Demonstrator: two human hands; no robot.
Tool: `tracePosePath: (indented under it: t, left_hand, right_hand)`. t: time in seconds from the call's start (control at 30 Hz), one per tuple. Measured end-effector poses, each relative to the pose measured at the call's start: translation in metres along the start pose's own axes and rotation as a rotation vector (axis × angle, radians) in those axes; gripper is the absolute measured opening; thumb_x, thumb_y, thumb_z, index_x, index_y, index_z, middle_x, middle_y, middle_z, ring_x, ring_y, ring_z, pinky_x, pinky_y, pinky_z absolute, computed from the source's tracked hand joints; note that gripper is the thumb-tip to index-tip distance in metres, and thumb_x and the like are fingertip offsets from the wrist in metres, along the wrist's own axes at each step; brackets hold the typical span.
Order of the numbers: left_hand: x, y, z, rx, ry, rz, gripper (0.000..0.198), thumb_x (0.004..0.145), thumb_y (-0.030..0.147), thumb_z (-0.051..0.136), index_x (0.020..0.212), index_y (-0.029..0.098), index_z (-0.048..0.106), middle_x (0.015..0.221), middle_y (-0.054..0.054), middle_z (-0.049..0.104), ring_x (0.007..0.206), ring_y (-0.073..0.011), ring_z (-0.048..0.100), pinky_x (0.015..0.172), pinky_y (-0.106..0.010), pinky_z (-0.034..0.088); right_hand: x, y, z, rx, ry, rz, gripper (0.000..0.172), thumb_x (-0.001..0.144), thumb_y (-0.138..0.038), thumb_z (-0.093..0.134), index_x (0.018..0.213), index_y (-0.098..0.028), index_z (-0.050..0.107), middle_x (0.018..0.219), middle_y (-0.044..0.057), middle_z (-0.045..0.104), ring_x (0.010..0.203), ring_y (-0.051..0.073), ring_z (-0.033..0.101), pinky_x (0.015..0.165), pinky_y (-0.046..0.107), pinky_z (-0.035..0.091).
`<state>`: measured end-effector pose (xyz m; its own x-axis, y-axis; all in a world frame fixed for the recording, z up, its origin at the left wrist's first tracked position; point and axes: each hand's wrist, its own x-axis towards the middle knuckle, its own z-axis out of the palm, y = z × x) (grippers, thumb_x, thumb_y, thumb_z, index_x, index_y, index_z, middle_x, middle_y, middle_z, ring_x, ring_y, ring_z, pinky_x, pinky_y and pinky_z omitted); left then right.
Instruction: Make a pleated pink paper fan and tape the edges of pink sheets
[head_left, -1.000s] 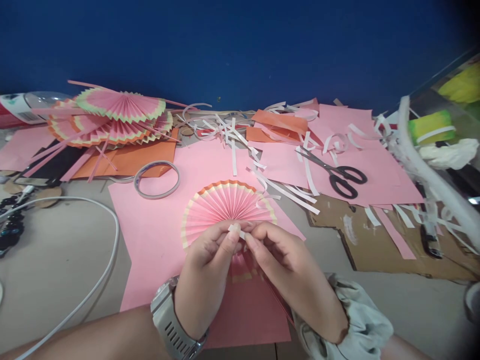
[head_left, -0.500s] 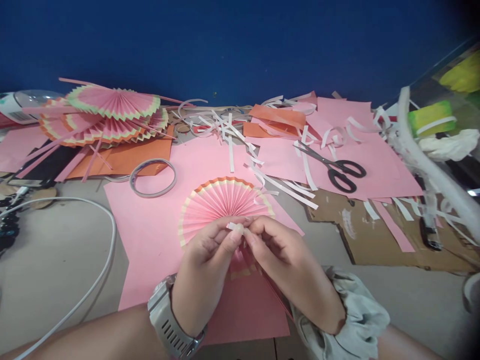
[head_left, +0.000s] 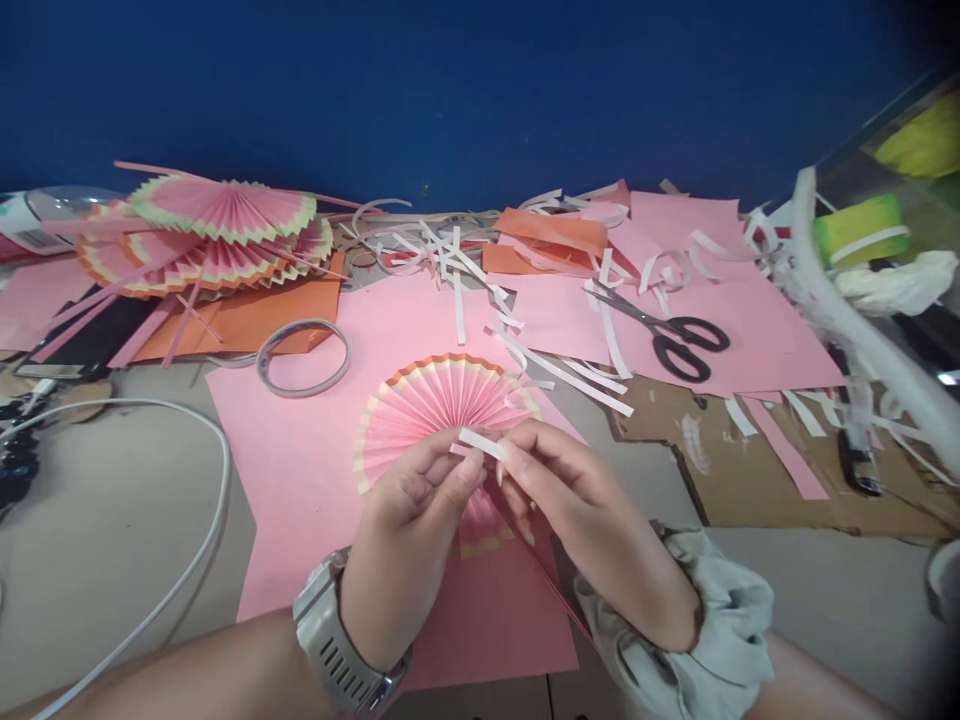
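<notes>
Over a pleated pink paper fan (head_left: 450,390) with cream and orange edging, both my hands work close together. My left hand (head_left: 412,525) pinches the end of a narrow pink paper strip (head_left: 551,570), which runs down to the right below my other hand. Between thumb and finger, my right hand (head_left: 570,490) grips a short white strip (head_left: 478,442), possibly tape backing. That white piece stands out above the pink end. The fan lies on a large pink sheet (head_left: 300,520), its lower part partly hidden by my hands.
Black-handled scissors (head_left: 675,335) lie on pink paper at right, near white strip scraps (head_left: 581,380) and cardboard (head_left: 735,480). A tape roll (head_left: 304,390) rests at left, before stacked paper fans (head_left: 217,235). A white cable (head_left: 225,470) curves along the left.
The white strip shows longer now, drawn up between my hands. My right hand has shifted slightly right and its lower fingers have dropped apart. My left hand stays almost in place.
</notes>
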<state>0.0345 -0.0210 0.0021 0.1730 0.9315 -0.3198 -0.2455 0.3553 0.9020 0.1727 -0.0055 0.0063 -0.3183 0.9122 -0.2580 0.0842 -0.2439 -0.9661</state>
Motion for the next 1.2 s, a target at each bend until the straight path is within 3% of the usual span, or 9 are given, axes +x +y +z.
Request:
tracePosePath:
  t: [0.33, 0.6, 1.0, 1.2]
  left_hand:
    - [-0.0027, -0.0026, -0.0022, 0.109, 0.077, -0.017, 0.025, 0.088, 0.029, 0.053, 0.112, 0.024, 0.059, 0.101, 0.0, 0.067, 0.095, -0.0122, 0.06, 0.081, -0.019, 0.047]
    - [-0.0073, 0.0009, 0.0001, 0.04, 0.044, 0.005, 0.021, 0.089, 0.023, 0.05, 0.108, 0.026, 0.059, 0.105, 0.003, 0.066, 0.101, -0.0082, 0.059, 0.089, -0.013, 0.042]
    - [-0.0036, -0.0029, -0.0006, 0.074, 0.082, 0.004, 0.021, 0.089, 0.033, 0.05, 0.106, 0.021, 0.056, 0.089, 0.0, 0.068, 0.084, -0.0116, 0.063, 0.071, -0.021, 0.049]
    - [-0.0041, -0.0029, -0.0014, 0.083, 0.093, -0.004, 0.022, 0.089, 0.033, 0.05, 0.105, 0.02, 0.056, 0.09, -0.002, 0.067, 0.085, -0.0139, 0.063, 0.073, -0.025, 0.049]
  right_hand:
    - [-0.0032, 0.0021, -0.0025, -0.121, -0.043, -0.006, 0.027, 0.092, -0.034, 0.041, 0.069, -0.021, 0.046, 0.062, -0.006, 0.042, 0.056, 0.007, 0.041, 0.051, 0.02, 0.033]
    - [-0.0016, 0.0018, -0.0011, -0.192, -0.036, -0.024, 0.024, 0.092, -0.031, 0.039, 0.074, -0.021, 0.049, 0.069, -0.004, 0.048, 0.065, 0.008, 0.044, 0.056, 0.021, 0.034]
    - [-0.0033, -0.0006, 0.0015, -0.228, -0.02, -0.049, 0.026, 0.093, -0.03, 0.037, 0.071, -0.021, 0.048, 0.064, -0.005, 0.044, 0.059, 0.008, 0.041, 0.053, 0.021, 0.034]
    - [-0.0054, -0.0006, 0.001, -0.248, -0.041, -0.077, 0.025, 0.093, -0.03, 0.036, 0.072, -0.021, 0.047, 0.065, -0.005, 0.045, 0.06, 0.008, 0.041, 0.054, 0.021, 0.034]
